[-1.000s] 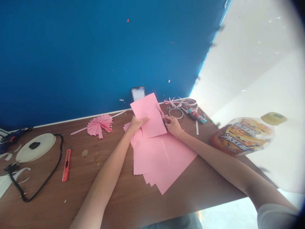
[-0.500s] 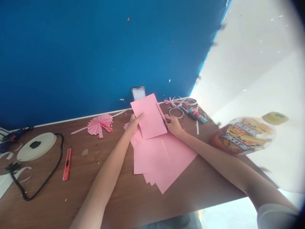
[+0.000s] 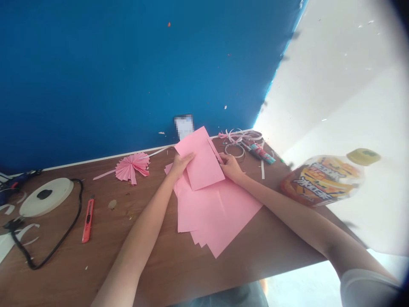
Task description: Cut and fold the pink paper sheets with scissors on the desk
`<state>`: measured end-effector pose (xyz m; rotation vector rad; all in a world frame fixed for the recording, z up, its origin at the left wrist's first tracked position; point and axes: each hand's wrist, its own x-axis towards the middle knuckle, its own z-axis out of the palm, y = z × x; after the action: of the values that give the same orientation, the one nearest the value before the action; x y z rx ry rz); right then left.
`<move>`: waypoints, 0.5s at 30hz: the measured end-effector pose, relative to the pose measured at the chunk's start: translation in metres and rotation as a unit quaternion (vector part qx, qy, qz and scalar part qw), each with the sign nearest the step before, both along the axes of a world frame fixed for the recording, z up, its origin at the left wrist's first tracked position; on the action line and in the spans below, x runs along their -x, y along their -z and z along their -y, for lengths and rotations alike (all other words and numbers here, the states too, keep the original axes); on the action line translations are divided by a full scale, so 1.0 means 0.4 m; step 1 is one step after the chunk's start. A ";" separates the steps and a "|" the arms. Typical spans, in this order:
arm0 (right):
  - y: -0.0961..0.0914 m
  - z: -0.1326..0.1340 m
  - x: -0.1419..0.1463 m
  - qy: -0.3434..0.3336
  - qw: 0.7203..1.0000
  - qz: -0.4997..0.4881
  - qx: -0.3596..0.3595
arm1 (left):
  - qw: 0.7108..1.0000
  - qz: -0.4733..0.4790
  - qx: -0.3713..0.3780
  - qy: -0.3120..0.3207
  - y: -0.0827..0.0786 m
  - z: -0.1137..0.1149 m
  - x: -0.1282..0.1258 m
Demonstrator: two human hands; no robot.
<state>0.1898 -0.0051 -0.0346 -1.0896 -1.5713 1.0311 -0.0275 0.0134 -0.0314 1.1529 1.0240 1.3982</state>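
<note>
A pink sheet of paper [image 3: 204, 164] is held up at a tilt between my two hands. My left hand [image 3: 181, 165] grips its left edge, thumb on top. At the right edge my right hand [image 3: 231, 167] is closed around dark scissors [image 3: 220, 161], mostly covered by the fingers and paper. A narrow strip [image 3: 213, 147] along that edge is partly cut from the sheet. More pink sheets [image 3: 217, 217] lie fanned in a stack on the table beneath.
The brown table [image 3: 153, 273] meets a blue wall. To the left are a folded pink paper fan [image 3: 132, 167], a red box cutter [image 3: 88, 219], a white disc [image 3: 47, 197] and a black cable [image 3: 60, 245]. A bottle [image 3: 322, 181], ribbon loops [image 3: 244, 136] and a phone [image 3: 184, 126] also stand or lie around.
The dark gap between the sheet and its strip has narrowed as the scissors closed. The sheet's tilt has shifted slightly. Both hands keep their grip, and the whole view has slid a little.
</note>
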 end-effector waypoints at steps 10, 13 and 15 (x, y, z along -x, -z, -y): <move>0.007 0.001 0.003 -0.004 1.000 -0.018 0.014 | 0.999 -0.045 0.014 0.021 -0.007 0.010 0.000; 0.005 0.001 0.003 -0.002 1.000 -0.020 0.002 | 0.996 -0.073 0.024 0.042 -0.010 0.013 0.003; 0.005 0.000 0.002 -0.008 1.000 -0.029 -0.004 | 0.994 -0.087 0.027 0.060 -0.012 0.016 0.006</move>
<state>0.1889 -0.0053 -0.0366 -1.0335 -1.5386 1.0572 -0.0299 0.0071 -0.0266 1.2907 1.0894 1.1846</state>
